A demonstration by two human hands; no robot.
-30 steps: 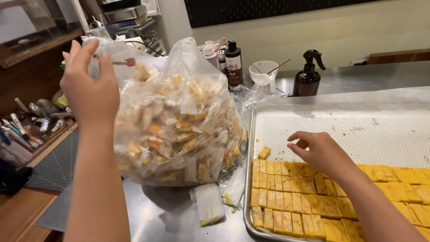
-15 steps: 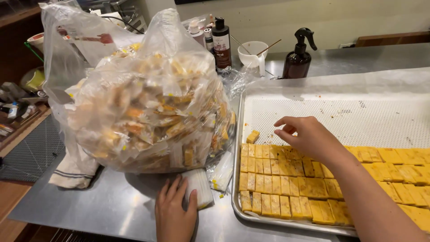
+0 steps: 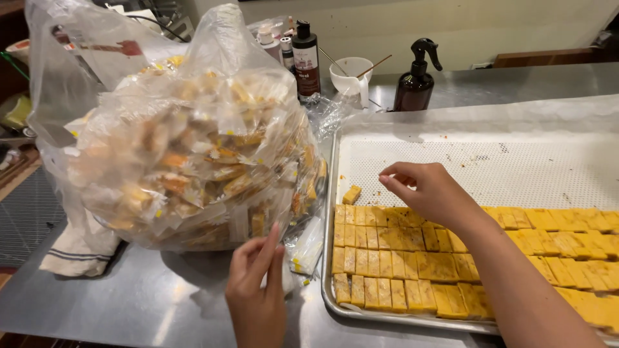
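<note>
The left hand hovered near the counter's front edge, fingers straight and together, its grip holding nothing. Its fingertips lay against a small clear packet that rested on the counter just beside the tray's left rim. Just behind and to the left of that hand stood a big clear bag stuffed with wrapped yellow pieces, its base on the counter and a striped cloth under its left side.

The right hand hung over the tray with thumb and fingers curled close; whether that grip pinched anything I cannot tell. Beneath it lay rows of yellow-orange bars filling the tray's front part, and one loose bar sat apart, near the left rim, left of the hand.

Toward the counter's back edge stood a dark pump bottle, a white cup and a dark bottle.
</note>
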